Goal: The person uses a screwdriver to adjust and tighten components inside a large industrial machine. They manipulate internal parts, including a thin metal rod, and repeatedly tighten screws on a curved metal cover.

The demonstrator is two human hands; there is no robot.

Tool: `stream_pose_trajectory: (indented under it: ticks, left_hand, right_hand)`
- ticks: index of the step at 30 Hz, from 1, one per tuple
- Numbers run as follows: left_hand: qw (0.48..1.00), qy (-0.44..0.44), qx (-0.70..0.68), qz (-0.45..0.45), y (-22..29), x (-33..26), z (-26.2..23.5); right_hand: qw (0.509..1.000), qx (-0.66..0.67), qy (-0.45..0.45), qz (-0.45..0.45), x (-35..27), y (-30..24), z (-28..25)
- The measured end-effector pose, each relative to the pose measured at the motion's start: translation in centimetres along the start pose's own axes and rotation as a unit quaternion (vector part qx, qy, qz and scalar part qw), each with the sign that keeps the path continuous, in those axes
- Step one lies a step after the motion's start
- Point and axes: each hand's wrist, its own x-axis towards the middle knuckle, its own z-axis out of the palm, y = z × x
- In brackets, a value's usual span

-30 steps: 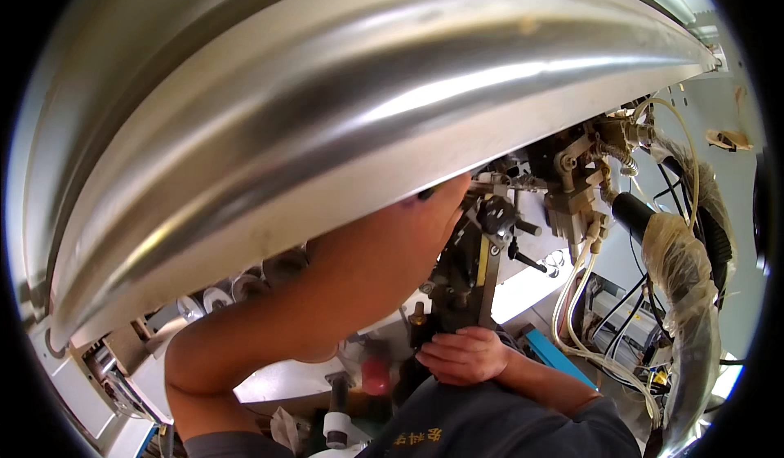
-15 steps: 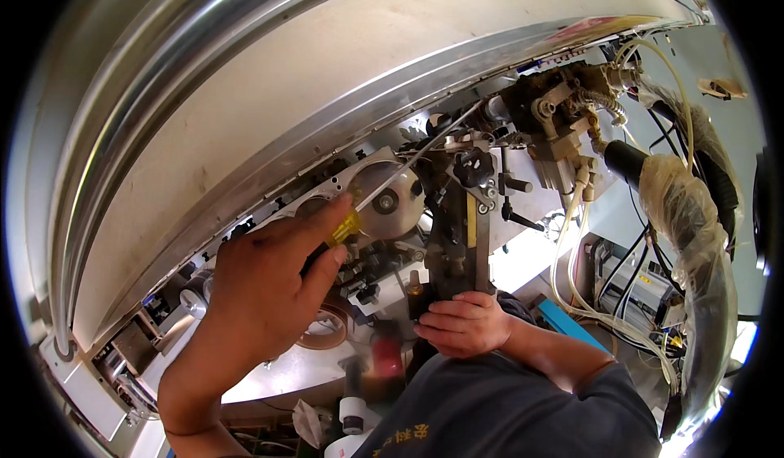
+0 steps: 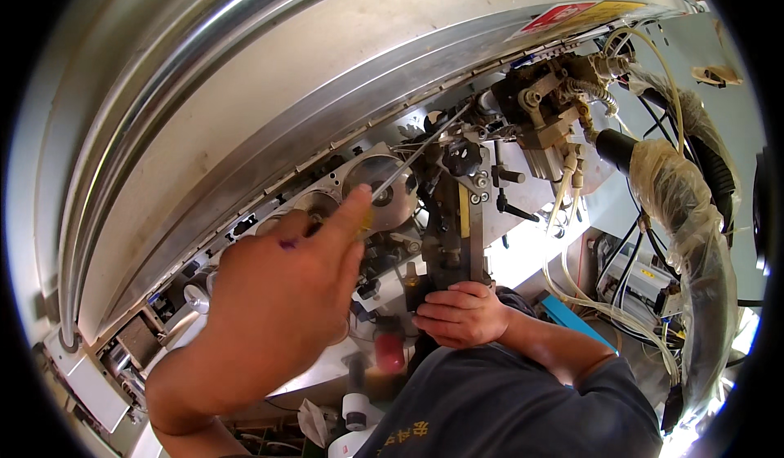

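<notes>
My left hand (image 3: 273, 299) is closed round a screwdriver, its yellow handle mostly hidden behind the fingers. The forefinger lies along the start of the long metal shaft (image 3: 425, 147). That shaft slants up and right past a round metal disc (image 3: 382, 194), its far end beside the greasy metal block (image 3: 535, 102); whether the tip touches anything I cannot tell. Low in the middle, my right hand (image 3: 464, 315) has its fingers curled over the near end of a dark machine bracket (image 3: 445, 250). A black star-shaped knob (image 3: 462, 158) sits at the bracket's far end.
A wide pale metal cover (image 3: 269, 107) curves over the machine's far side. On the right hang a plastic-wrapped hose (image 3: 671, 188) and thin clear tubes (image 3: 563, 278). A black lever (image 3: 516, 210) sticks out beside the bracket. Near my body is a red cylinder (image 3: 389, 352).
My left hand has turned, so its back shows more and the yellow handle shows less. The shaft still slants the same way. My right hand stays on the bracket, and the view has shifted slightly.
</notes>
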Motion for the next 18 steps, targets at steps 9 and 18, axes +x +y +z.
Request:
stream_pose_trajectory:
  ticks: [9,18]
  left_hand:
    - [0.992,0.035,0.110,0.052,1.4,-1.3,2.8]
    - [0.979,0.066,0.176,0.077,-0.3,-1.1,3.7]
  right_hand:
    - [1.000,0.014,0.011,0.013,0.3,-0.2,0.0]
    - [0.999,0.012,0.028,0.040,1.3,-0.8,-0.4]
